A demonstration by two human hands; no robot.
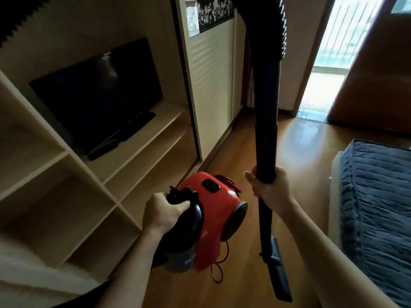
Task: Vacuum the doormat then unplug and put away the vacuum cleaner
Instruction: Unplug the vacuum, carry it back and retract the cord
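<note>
A: How are the hands placed?

B: The left hand [163,213] curls round the black handle of a glossy red vacuum cleaner [213,218], held over the wooden floor [300,152]. The right hand [270,188] wraps a smooth black wand [266,130], held upright.

A: Textures?

B: A ribbed hose [281,25] arches overhead, and a flat nozzle [280,270] hangs below.

Glossy wooden floor [300,152] across middle. Left: pale shelf unit [142,134], black television [95,92] standing on its upper shelf. Right: bed [333,196] on floor, blue quilted blanket [378,207] spread over it.
</note>
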